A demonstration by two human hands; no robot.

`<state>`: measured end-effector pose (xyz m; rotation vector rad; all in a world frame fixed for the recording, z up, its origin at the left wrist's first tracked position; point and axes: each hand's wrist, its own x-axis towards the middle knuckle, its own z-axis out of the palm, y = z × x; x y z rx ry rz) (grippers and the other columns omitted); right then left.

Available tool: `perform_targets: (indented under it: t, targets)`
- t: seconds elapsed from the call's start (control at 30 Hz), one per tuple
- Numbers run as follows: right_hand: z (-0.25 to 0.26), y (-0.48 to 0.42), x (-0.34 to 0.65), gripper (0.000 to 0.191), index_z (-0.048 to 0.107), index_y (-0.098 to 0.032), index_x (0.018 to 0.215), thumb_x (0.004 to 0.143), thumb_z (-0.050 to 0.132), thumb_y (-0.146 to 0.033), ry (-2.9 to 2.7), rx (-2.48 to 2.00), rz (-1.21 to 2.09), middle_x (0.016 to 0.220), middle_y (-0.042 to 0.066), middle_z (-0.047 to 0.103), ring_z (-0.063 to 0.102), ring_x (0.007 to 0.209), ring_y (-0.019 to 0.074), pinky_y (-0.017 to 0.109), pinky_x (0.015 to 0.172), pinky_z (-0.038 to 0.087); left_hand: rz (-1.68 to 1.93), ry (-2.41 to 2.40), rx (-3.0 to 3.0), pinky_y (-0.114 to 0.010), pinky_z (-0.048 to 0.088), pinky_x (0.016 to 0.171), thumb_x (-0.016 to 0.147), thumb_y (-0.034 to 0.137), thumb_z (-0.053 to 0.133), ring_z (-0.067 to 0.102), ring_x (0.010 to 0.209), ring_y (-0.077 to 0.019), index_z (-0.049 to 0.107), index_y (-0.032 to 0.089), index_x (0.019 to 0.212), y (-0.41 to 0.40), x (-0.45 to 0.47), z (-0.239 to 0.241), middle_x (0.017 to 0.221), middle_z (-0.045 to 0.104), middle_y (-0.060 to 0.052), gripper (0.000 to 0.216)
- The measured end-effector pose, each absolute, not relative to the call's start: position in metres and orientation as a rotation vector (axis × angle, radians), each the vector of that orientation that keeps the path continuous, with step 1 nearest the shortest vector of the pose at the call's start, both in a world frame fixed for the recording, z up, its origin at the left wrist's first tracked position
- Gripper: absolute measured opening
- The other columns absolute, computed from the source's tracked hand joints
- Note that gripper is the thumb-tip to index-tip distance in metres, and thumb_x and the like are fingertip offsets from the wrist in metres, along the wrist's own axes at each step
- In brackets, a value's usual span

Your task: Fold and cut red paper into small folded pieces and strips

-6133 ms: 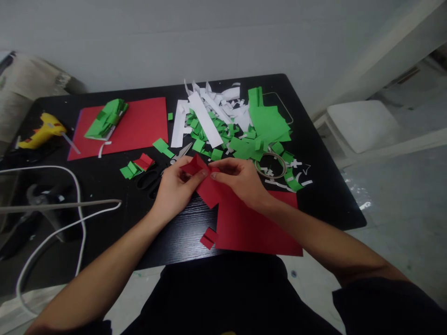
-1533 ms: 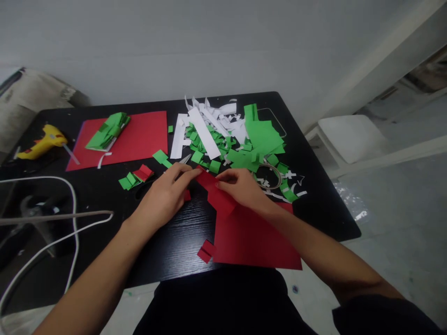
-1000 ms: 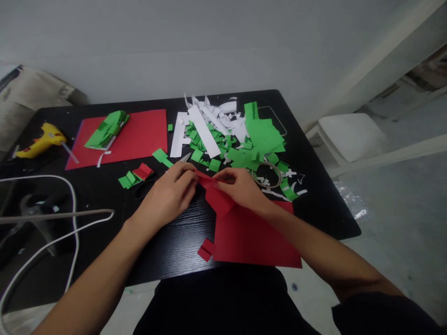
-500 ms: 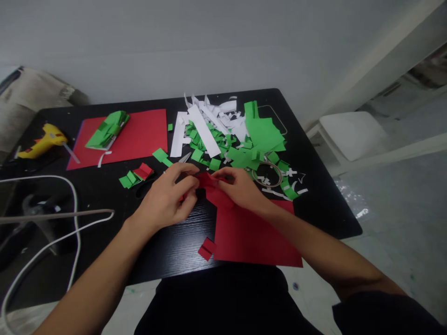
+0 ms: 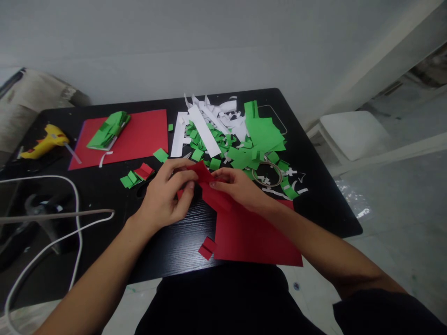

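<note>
Between my two hands is a strip of red paper (image 5: 215, 197), raised over the table. My left hand (image 5: 172, 190) pinches its far left end with thumb and fingers. On the strip's upper right edge, my right hand (image 5: 237, 186) is closed with the thumb on top. A bit of red also shows under my left fingers; what it is I cannot make out. Below my right forearm lies a large red sheet (image 5: 256, 237). A small folded red piece (image 5: 207, 248) rests by its left edge. Scissors (image 5: 142, 190) are mostly hidden behind my left hand.
White paper strips (image 5: 204, 130) and green paper scraps (image 5: 265, 135) heap at the back, beside a tape ring (image 5: 267, 174). A yellow glue gun (image 5: 45, 142) and a red sheet (image 5: 146, 135) bearing folded green paper (image 5: 110, 130) lie left. A white cable (image 5: 78, 223) loops nearby.
My left fingers have shifted slightly on the red strip, and more of its top end shows between my hands. The strip's lower part has swung a little left.
</note>
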<state>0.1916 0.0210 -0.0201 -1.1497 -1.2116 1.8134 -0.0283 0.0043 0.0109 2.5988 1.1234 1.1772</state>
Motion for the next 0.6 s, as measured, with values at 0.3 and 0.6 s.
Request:
perform_targets:
  t: [0.3,0.6]
  targets:
    - [-0.021,0.022,0.189,0.026,0.076,-0.022,0.093,0.071,0.087,-0.028,-0.916,-1.054,1.839,0.095,0.001,0.078,0.072,0.087,0.0184,0.037,0.090,0.057,0.980,1.364,1.771,-0.029,0.057,0.067,0.093,0.031,0.068,0.069,0.079,-0.0161,0.057,0.020,0.111,-0.002,-0.008,-0.005,0.099,0.069,-0.004,0.023]
    - [-0.020,0.021,0.187,0.032,0.073,-0.023,0.096,0.070,0.090,-0.030,-0.885,-1.031,1.817,0.098,0.001,0.077,0.071,0.090,0.0190,0.037,0.090,0.057,0.815,1.305,1.423,-0.025,0.049,0.053,0.091,0.044,0.069,0.058,0.056,-0.0133,0.062,0.020,0.088,-0.001,-0.002,-0.009,0.067,0.061,0.003,0.026]
